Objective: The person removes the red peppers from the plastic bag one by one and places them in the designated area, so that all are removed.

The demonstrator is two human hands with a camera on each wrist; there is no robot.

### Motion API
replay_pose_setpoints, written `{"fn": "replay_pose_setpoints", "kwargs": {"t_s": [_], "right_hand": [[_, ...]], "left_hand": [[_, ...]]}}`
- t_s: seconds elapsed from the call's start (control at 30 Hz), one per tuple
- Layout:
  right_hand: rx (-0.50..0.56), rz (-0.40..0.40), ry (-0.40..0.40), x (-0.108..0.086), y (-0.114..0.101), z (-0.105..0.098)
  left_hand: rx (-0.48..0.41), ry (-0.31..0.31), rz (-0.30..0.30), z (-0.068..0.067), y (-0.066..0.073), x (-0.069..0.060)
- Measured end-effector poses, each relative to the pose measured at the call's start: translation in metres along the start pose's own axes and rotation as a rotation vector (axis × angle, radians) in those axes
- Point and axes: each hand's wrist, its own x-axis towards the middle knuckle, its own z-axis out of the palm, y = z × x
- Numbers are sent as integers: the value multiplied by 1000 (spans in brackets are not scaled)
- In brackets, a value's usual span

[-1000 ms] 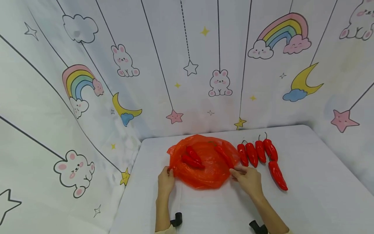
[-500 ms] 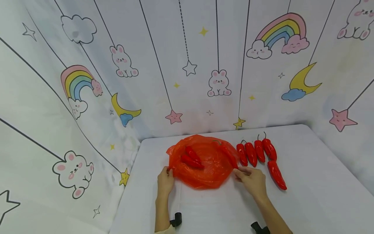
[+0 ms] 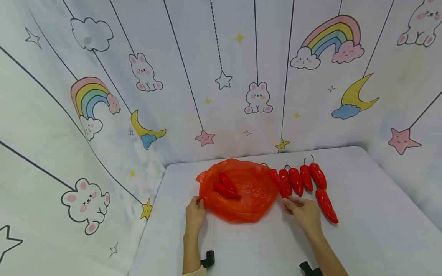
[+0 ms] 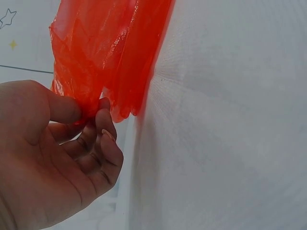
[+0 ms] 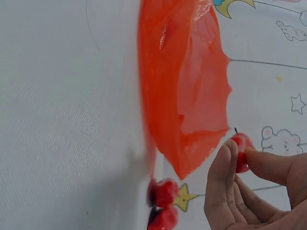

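Observation:
An orange-red plastic bag (image 3: 248, 207) lies spread open on the white table, with a couple of red chili peppers (image 3: 228, 188) inside it. My left hand (image 3: 195, 212) pinches the bag's left rim; the left wrist view shows thumb and fingers gathering the thin plastic (image 4: 91, 96). Between thumb and fingertips, my right hand (image 3: 305, 214) holds one red chili pepper (image 3: 277, 180) by its lower end, at the bag's right edge. In the right wrist view that chili pepper (image 5: 243, 143) appears end-on, raised off the table beside the bag (image 5: 192, 96).
Several more red chili peppers (image 3: 296, 182) lie in a row right of the bag, and another chili pepper (image 3: 326, 206) lies nearer the front. A patterned cloth backdrop (image 3: 186, 76) rises behind the white table (image 3: 248, 253).
My right hand has moved right, carrying the chili pepper from over the bag's right side to its outer edge, close to the row. My left hand has stayed on the rim.

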Motion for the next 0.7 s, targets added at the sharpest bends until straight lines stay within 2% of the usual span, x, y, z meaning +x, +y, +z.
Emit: {"fn": "replay_pose_setpoints", "kwargs": {"t_s": [0.43,0.7], "right_hand": [[34,76,32,-6,4,-9],[55,154,59,-5,10,-15]], "left_hand": [[8,4,10,0,-1,0],[5,-6,1,1,-2,2]]}}
